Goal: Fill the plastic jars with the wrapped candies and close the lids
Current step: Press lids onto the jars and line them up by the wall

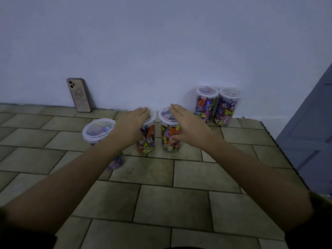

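Left hand (132,126), right hand (187,127) at jar pair (166,133).

A phone (78,95) leans against the wall (161,42).

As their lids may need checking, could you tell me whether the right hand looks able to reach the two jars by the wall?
Probably yes: the right hand rests on a nearer jar, and only bare tiled surface lies between it and the two jars.
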